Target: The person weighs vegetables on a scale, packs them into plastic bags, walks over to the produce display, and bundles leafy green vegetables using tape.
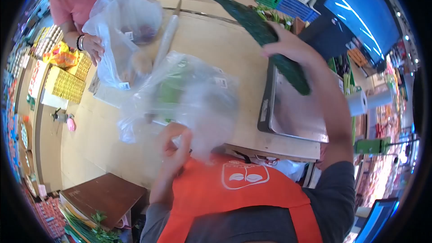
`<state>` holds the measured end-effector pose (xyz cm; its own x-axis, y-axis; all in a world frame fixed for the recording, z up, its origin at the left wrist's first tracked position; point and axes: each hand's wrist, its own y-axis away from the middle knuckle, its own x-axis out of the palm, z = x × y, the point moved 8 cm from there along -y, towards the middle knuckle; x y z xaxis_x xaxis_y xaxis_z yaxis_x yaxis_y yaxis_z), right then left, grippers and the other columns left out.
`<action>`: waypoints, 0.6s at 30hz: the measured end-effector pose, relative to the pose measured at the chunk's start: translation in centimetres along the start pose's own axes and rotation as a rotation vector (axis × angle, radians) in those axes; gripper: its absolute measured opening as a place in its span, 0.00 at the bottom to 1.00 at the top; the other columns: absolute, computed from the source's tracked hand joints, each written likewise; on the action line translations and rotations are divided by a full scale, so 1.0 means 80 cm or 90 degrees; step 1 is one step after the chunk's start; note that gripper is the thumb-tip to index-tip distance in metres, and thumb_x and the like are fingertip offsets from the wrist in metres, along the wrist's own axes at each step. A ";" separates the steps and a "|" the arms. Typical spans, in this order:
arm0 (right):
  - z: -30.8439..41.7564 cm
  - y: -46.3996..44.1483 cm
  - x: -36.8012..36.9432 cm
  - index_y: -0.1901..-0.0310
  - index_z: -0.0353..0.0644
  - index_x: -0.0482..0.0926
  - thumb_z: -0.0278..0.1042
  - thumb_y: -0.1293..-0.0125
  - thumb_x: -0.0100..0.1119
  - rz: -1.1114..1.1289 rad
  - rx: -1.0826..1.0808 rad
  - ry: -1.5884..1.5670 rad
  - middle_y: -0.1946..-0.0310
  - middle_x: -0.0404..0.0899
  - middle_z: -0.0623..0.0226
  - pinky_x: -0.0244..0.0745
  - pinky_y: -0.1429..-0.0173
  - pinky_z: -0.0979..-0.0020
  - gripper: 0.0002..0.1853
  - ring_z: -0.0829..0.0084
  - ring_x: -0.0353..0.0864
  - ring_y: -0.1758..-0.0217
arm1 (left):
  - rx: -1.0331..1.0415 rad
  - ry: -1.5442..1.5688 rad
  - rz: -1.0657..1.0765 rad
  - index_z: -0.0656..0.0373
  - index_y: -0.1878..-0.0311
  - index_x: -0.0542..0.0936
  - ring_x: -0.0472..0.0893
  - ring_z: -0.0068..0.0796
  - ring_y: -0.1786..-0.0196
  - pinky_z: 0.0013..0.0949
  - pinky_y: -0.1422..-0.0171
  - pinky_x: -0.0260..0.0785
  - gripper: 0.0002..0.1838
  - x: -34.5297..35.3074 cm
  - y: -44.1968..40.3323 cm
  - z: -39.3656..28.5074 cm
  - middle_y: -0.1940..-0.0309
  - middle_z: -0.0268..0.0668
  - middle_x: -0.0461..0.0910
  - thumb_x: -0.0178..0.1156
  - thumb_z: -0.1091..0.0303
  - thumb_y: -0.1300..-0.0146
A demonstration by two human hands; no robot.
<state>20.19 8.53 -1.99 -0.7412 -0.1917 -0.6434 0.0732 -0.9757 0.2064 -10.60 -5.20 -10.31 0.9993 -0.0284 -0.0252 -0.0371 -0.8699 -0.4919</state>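
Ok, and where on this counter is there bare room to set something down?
Bare counter lies beyond the clear bag, between the plastic roll and the scale, and left of that bag, towards the pink thing. It's crowded where the white bag sits beside the clear one, around your left hand, and by the scale, where your right hand holds the cucumber.

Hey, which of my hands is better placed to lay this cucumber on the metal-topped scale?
Probably your right hand: it holds the cucumber, whose near end appears over the scale. Your left hand is farther off, by the plastic bag.
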 end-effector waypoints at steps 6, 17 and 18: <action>-0.122 0.181 -0.081 0.35 0.38 0.56 0.38 0.63 0.67 -0.162 -0.021 0.287 0.45 0.67 0.49 0.62 0.37 0.68 0.49 0.58 0.68 0.41 | 0.109 0.164 -0.036 0.61 0.71 0.70 0.70 0.26 0.78 0.27 0.74 0.60 0.05 0.027 0.004 -0.058 0.81 0.38 0.72 0.55 0.77 0.41; -0.221 0.269 -0.083 0.33 0.37 0.51 0.52 0.57 0.66 -0.148 0.080 0.369 0.42 0.63 0.45 0.58 0.35 0.60 0.52 0.48 0.63 0.40 | -0.056 0.058 0.202 0.61 0.73 0.73 0.70 0.17 0.75 0.22 0.71 0.61 0.07 0.247 0.029 -0.024 0.80 0.32 0.73 0.57 0.75 0.39; -0.222 0.272 -0.082 0.33 0.37 0.52 0.54 0.57 0.66 -0.157 0.063 0.364 0.42 0.63 0.45 0.58 0.35 0.59 0.52 0.48 0.63 0.39 | -0.049 0.031 0.189 0.61 0.73 0.73 0.70 0.17 0.75 0.21 0.70 0.62 0.07 0.255 0.033 -0.019 0.79 0.32 0.73 0.57 0.75 0.39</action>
<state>38.49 -13.32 -6.42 -0.2525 -0.0145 -0.9675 -0.1365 -0.9894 0.0504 9.68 -8.83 -10.78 0.9441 -0.3089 -0.1148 -0.3285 -0.8547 -0.4020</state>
